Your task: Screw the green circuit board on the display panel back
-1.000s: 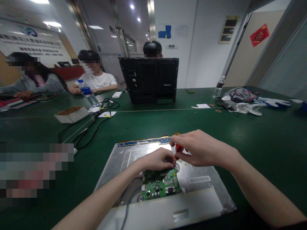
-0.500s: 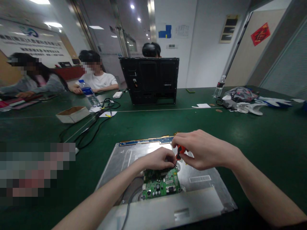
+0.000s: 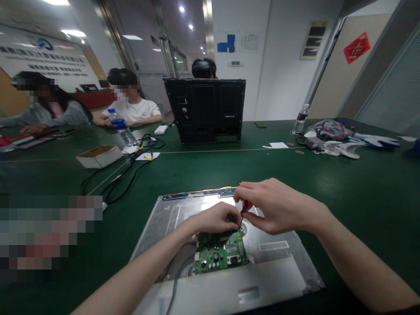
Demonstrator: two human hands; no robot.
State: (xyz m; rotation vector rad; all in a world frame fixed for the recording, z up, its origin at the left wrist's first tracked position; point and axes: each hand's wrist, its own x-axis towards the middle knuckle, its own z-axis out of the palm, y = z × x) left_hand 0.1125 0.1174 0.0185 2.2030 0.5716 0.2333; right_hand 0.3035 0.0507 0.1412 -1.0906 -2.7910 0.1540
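Note:
In my right hand (image 3: 274,205) is a screwdriver (image 3: 246,206) with a red and black handle, its fingers closed around the grip. The shaft points down at the top right corner of a green circuit board (image 3: 223,253). My left hand (image 3: 221,217) rests over the board's upper edge, thumb and fingers pinched close beside the screwdriver's tip; whatever they hold is hidden. Under the board lies a silver metal display panel (image 3: 274,262), with a blue circuit strip (image 3: 197,194) along its far edge. A grey cable (image 3: 175,280) runs across the panel at the left of the board.
On the green table (image 3: 183,168) stand a black monitor housing (image 3: 206,109), a small open box (image 3: 99,157) and a water bottle (image 3: 122,127). Black cables (image 3: 131,177) trail at left. Gloves (image 3: 341,148) and another bottle (image 3: 300,119) lie or stand at right. Several people sit beyond.
My right fingers have shifted slightly around the screwdriver's handle, covering more of it and turning it a little. My left hand and the board have stayed in place.

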